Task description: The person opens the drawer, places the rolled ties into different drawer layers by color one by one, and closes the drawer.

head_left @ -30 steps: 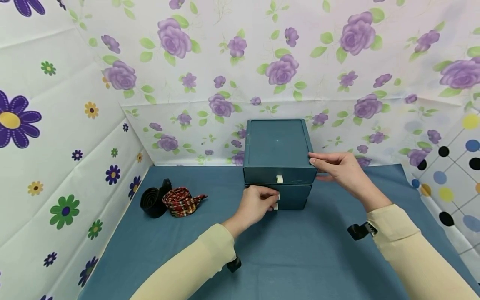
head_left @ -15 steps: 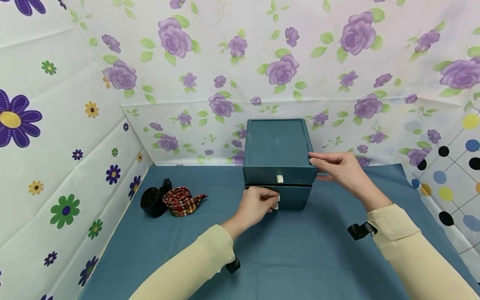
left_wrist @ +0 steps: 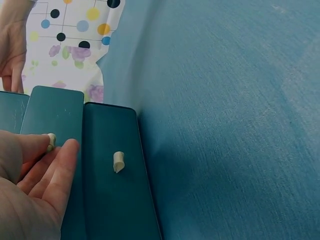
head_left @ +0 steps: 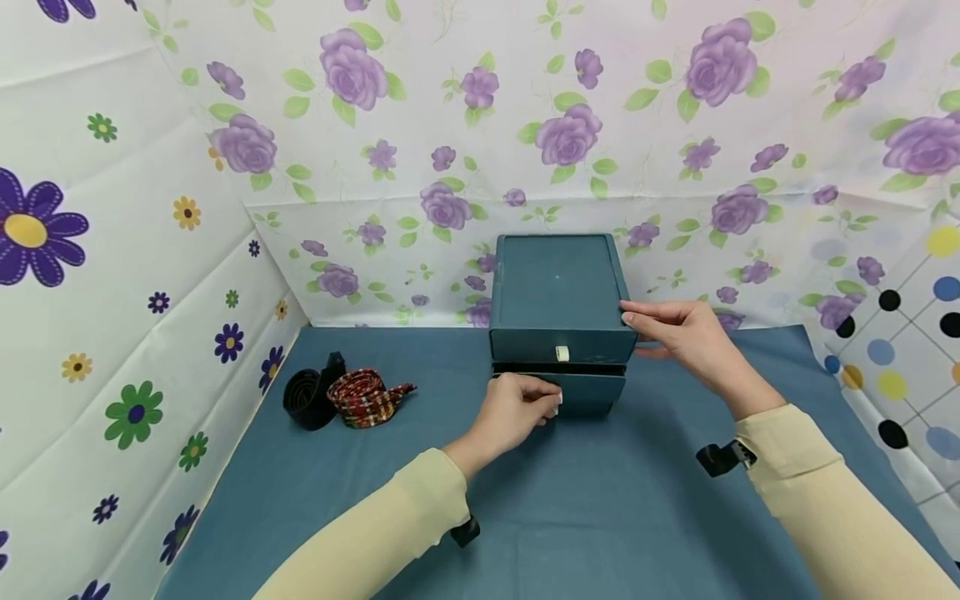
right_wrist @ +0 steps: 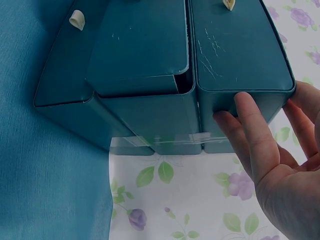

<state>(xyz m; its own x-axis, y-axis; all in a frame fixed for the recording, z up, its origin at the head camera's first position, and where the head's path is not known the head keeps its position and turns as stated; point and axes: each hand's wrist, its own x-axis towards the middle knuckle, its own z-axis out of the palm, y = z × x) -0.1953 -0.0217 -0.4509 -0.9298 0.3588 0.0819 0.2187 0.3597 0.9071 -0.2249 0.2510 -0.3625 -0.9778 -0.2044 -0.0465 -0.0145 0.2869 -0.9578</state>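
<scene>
Drawer [head_left: 592, 392] slid out slightly; left hand [head_left: 510, 414] pinches tab [left_wrist: 50, 141].

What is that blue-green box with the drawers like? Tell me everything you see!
The drawer box is dark teal, smooth and a little scratched, with rounded corners and a flat top. It stands upright on the blue cloth against the flowery wall. It has stacked drawers, each with a small cream pull tab. A dark gap shows above the lower drawer, so it looks slightly open. The left hand pinches that drawer's tab, and the right hand holds the box's right side.
</scene>
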